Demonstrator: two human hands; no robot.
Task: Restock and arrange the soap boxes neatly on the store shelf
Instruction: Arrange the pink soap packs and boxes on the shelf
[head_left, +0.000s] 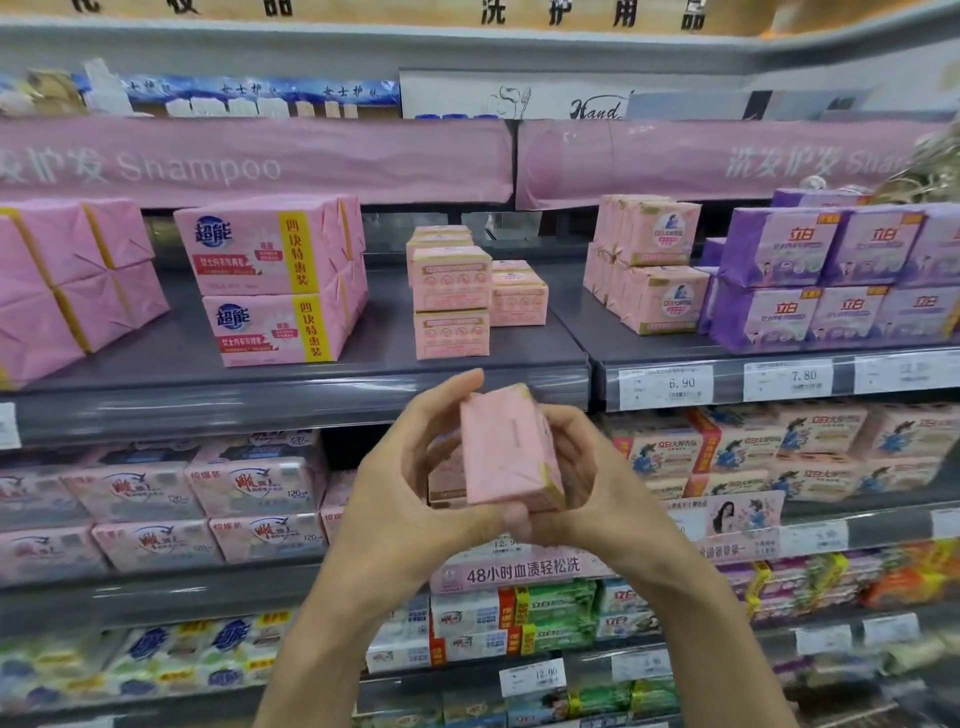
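Note:
A pink soap box (506, 449) is held between both hands in front of the grey shelf (311, 384), below its front edge. My left hand (410, 478) curls round the box's left side, thumb under it. My right hand (582, 483) cups its right side from behind. A second pink box (445, 475) shows partly behind the first, between my palms. On the shelf above stand matching pink soap boxes (451, 301) in short stacks, with lower ones (518, 296) to their right.
Large pink multipacks (275, 280) stand left of the small stacks, more pink packs (67, 280) at far left. Peach packs (649, 265) and purple packs (831, 270) fill the right bay. Bare shelf lies in front of and beside the small stacks. Lower shelves are packed with soap.

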